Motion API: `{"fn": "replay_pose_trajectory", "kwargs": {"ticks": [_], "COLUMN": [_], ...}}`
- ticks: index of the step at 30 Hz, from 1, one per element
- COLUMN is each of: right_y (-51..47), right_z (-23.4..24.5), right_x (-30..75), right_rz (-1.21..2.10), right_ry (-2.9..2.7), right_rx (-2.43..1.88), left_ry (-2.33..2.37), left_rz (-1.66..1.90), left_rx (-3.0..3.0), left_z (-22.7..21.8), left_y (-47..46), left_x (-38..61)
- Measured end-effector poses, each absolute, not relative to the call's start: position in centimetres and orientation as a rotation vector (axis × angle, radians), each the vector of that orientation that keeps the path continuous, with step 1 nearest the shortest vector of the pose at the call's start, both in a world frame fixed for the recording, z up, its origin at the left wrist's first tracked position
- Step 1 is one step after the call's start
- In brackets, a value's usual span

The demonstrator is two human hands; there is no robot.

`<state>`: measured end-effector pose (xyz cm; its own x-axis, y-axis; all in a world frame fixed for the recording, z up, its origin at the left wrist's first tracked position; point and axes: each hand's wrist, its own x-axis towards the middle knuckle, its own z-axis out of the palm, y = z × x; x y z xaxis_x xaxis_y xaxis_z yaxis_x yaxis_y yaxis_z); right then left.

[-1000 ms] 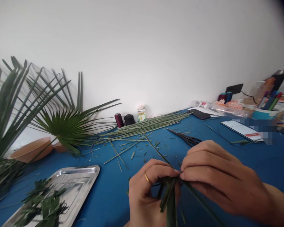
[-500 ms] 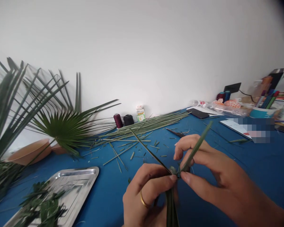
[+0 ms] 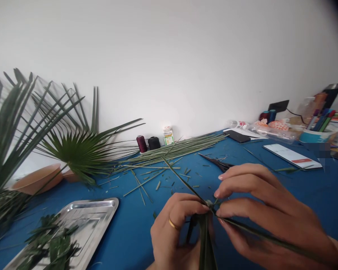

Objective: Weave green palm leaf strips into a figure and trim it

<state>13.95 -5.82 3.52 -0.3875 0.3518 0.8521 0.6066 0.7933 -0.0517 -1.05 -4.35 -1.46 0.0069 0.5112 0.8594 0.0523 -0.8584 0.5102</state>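
My left hand [image 3: 174, 228], with a gold ring on one finger, pinches a small knot of folded green palm leaf strips [image 3: 207, 221] just above the blue table [image 3: 124, 232]. My right hand [image 3: 259, 210] pinches the same knot from the right; one long strip runs from under its fingers toward the lower right. A thin strip [image 3: 180, 178] sticks up and left from the knot. Both hands are closed on the leaf work.
Black scissors [image 3: 218, 164] lie just beyond my right hand. A steel tray [image 3: 101, 210] with leaf pieces sits at lower left. Fan palm fronds [image 3: 73, 144], clay bowls [image 3: 35, 178], a bundle of leaf ribs [image 3: 174, 148], thread spools [image 3: 148, 143], a phone [image 3: 291, 156] and a pen cup [image 3: 317, 133] stand around.
The long strip my right hand held pointing up and right now lies folded down toward the lower right. My right hand's fingers have lowered over the knot.
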Motion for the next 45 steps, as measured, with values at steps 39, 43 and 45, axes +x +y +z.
{"fn": "replay_pose_trajectory", "kwargs": {"ticks": [39, 43, 45], "right_y": [-3.5, -3.8, -3.9], "right_z": [4.0, 3.8, 3.5], "right_x": [15.5, 15.5, 15.7], "right_rz": [0.181, 0.063, 0.033], "right_ry": [-2.202, -2.267, -2.299], "right_rx": [-0.773, -0.82, -0.843], "left_ry": [0.986, 1.028, 1.026], "left_rz": [1.03, 1.094, 1.133], "left_rx": [1.494, 1.416, 1.375], "left_z": [0.4, -0.1, 0.1], "left_y": [-3.1, -3.1, -3.5], "left_x": [-1.2, -0.7, -0.6]}}
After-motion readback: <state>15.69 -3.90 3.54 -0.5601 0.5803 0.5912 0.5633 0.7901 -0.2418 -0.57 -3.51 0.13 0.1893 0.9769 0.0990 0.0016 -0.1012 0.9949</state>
